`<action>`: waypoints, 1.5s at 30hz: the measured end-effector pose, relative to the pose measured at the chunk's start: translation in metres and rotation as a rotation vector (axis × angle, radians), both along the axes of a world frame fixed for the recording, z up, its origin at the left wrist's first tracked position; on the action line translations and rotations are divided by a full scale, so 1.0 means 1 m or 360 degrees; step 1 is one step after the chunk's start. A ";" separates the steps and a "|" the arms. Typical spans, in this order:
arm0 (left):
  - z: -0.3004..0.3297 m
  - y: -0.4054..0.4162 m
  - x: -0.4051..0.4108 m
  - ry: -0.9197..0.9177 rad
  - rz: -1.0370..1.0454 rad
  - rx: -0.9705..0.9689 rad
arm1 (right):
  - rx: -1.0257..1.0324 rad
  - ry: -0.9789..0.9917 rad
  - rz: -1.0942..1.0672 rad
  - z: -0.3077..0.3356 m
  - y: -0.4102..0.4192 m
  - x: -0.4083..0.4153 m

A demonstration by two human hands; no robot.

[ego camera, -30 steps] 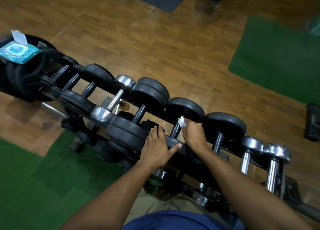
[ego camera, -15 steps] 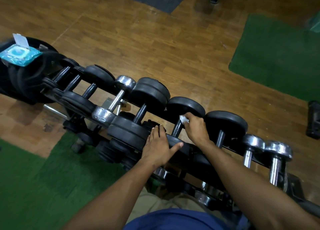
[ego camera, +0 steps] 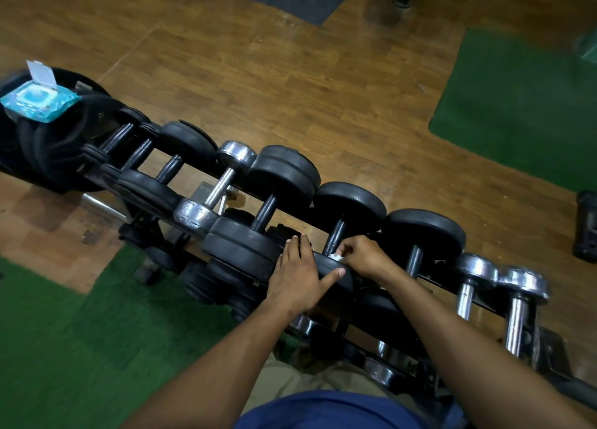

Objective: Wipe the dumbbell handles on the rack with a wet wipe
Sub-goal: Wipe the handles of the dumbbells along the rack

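A long black rack [ego camera: 365,294] runs from far left to near right over the wooden floor [ego camera: 290,82] and green mats [ego camera: 64,348], carrying a row of black and chrome dumbbells. The left hand [ego camera: 298,275] rests flat, fingers straight, on the near head of a black dumbbell [ego camera: 350,202] in the middle of the row. Just right of it the right hand [ego camera: 363,254] curls its grip around the near end of that dumbbell's handle [ego camera: 336,236], pinching a white wet wipe [ego camera: 337,257] against it; the blue wipe pack [ego camera: 38,100] lies open at far left on stacked plates.
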State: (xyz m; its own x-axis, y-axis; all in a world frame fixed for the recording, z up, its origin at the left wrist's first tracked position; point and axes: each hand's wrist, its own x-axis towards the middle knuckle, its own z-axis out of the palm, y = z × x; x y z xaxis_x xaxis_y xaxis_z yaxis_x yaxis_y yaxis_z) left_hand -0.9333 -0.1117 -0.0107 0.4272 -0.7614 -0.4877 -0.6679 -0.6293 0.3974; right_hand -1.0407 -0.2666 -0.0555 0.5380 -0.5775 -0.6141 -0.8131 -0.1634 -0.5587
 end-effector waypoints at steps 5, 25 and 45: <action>-0.002 0.000 0.001 -0.0006 0.0001 -0.0007 | 0.0423 -0.0204 -0.0607 -0.010 0.009 0.006; -0.001 -0.001 0.001 0.0010 -0.0017 0.0006 | 0.0766 -0.0701 -0.1590 -0.014 -0.004 0.016; 0.001 -0.001 0.001 0.0017 -0.0004 -0.0002 | 0.1008 -0.1001 -0.1897 -0.018 0.001 0.020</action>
